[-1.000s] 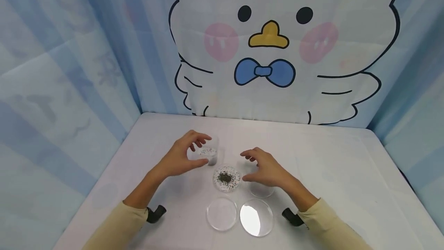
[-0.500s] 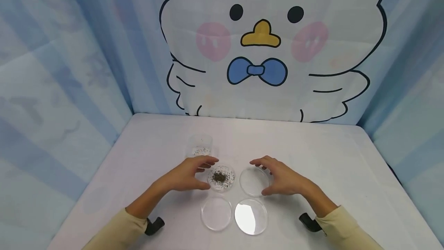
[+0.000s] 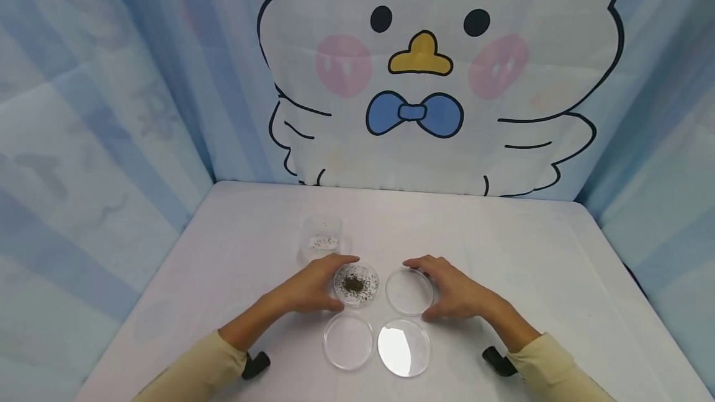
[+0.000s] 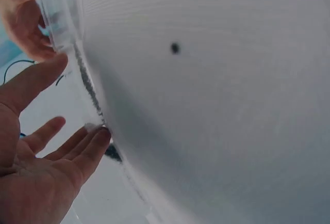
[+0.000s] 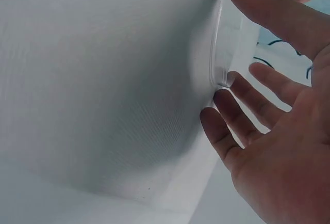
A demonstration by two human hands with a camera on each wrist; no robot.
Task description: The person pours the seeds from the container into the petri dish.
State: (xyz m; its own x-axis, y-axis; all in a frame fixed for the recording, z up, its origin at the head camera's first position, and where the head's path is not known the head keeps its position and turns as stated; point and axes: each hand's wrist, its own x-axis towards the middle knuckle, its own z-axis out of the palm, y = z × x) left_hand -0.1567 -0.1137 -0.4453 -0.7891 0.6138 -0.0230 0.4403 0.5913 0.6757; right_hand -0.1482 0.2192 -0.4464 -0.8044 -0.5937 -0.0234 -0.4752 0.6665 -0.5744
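A small clear petri dish [image 3: 363, 298] with white content and dark flakes heaped at its centre rests on the white table. My left hand [image 3: 315, 283] is spread at its left side, index finger along the far rim and thumb near the front rim. To the right lies a clear, empty-looking petri dish [image 3: 409, 290]. My right hand [image 3: 455, 287] stands at its right side, fingertips at the far rim and thumb near the front right edge. In the right wrist view, the thumb [image 5: 258, 2] overlaps the clear dish wall [image 5: 227, 43], with the fingers spread below.
Nearer the person lie a clear round dish [image 3: 348, 343] and another clear round piece [image 3: 404, 348] reflecting a bright light. A clear tub [image 3: 322, 234] with dark specks in it stands behind the left hand. Patterned curtains enclose the table's back and sides.
My left hand has come down from the tub to the flaked dish and closer round it. The right hand has moved right, to the side of the empty-looking dish. The dishes stay on the table.
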